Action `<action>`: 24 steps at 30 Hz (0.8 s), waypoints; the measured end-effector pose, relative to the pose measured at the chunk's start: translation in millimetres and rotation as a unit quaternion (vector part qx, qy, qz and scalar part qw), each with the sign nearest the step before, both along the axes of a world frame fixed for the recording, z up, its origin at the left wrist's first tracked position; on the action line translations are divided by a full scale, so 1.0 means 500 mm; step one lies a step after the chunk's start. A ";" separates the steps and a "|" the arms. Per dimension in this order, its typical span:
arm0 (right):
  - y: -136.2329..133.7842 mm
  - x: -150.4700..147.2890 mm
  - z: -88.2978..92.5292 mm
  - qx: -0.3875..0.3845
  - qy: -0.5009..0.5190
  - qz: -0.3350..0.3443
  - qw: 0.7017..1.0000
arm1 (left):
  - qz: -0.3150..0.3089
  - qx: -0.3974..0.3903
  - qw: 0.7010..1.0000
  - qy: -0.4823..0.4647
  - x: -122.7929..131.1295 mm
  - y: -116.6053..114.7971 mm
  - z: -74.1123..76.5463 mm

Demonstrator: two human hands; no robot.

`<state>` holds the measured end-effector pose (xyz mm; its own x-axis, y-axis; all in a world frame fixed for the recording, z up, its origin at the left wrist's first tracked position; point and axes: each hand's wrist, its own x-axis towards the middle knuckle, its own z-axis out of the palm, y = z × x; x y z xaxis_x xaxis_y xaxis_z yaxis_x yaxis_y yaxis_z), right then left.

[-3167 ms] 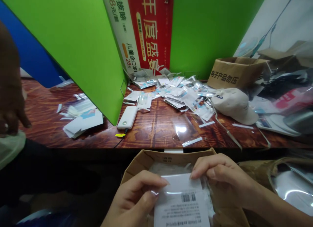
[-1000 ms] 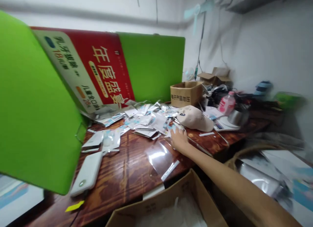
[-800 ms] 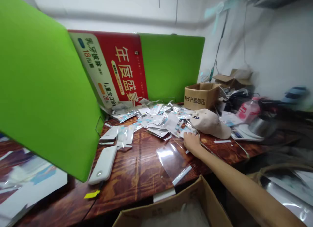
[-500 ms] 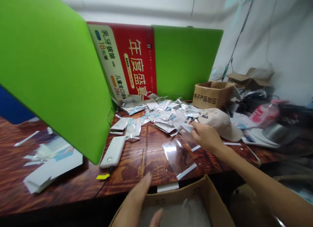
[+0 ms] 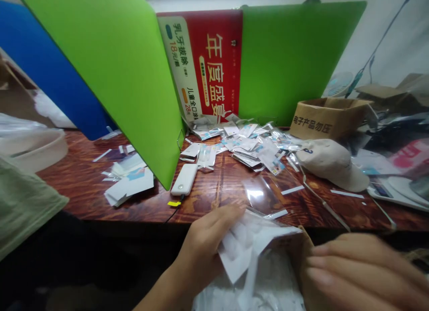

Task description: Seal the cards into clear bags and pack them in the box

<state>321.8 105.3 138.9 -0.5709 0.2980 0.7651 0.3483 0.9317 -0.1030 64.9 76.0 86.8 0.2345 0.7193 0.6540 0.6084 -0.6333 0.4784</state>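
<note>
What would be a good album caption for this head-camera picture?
Left hand grips a white packet above a cardboard box, right hand alongside.

Looks like we're in a small packing workshop, the back-room kind that sorts little goods into bags. The wooden worktop (image 5: 214, 190) is split into stations by green divider boards (image 5: 127, 78), with a blue one (image 5: 43, 74) farther left and a red printed poster (image 5: 214, 60) propped between them. We've got a heap of small sealed packets (image 5: 248, 143) across the middle, loose clear bags (image 5: 263, 195) and peeled strips nearby, and a brown cardboard box (image 5: 321, 119) with printed lettering at the right. Personal stuff sits among the stock too: a beige cap (image 5: 331, 161), a white power bank (image 5: 184, 179). Another person's sleeve (image 5: 23, 203) shows at the next station.
</note>
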 end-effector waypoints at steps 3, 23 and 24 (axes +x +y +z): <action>-0.010 -0.031 -0.005 0.062 -0.073 0.044 0.994 | 0.058 0.082 0.992 0.077 -0.007 -0.010 -0.004; 0.003 -0.133 -0.039 0.015 -0.050 0.097 0.994 | 0.106 0.049 0.991 0.065 0.029 -0.061 -0.010; 0.002 -0.130 -0.038 0.027 -0.017 0.092 0.995 | 0.076 -0.022 0.997 0.017 0.033 -0.062 -0.010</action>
